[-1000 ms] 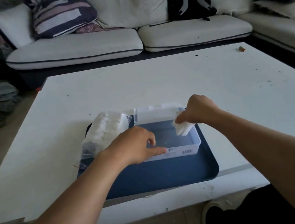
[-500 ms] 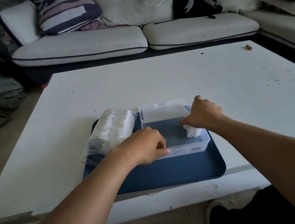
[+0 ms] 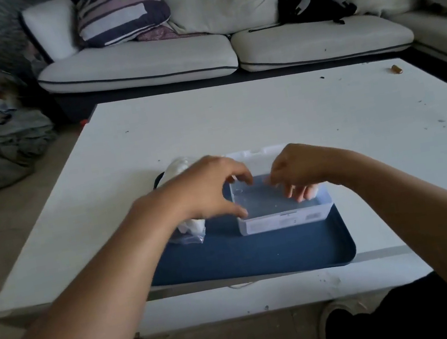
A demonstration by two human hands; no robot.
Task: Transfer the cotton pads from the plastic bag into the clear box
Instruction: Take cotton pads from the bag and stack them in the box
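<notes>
The pads (image 3: 313, 191) that our right hand (image 3: 299, 170) pinched above the box (image 3: 283, 217) a second ago now lie in its right end, just under our right fingertips (image 3: 299, 196). Those fingers have loosened and point down, apart, touching the pads but no longer clamped on them. So one batch is in, we judge. Our left hand (image 3: 205, 190) has left the box's near wall and hovers, fingers spread and curved on nothing, over the bag (image 3: 189, 228), which still bulges with pads on the tray (image 3: 260, 255). Most of the transfer remains.
</notes>
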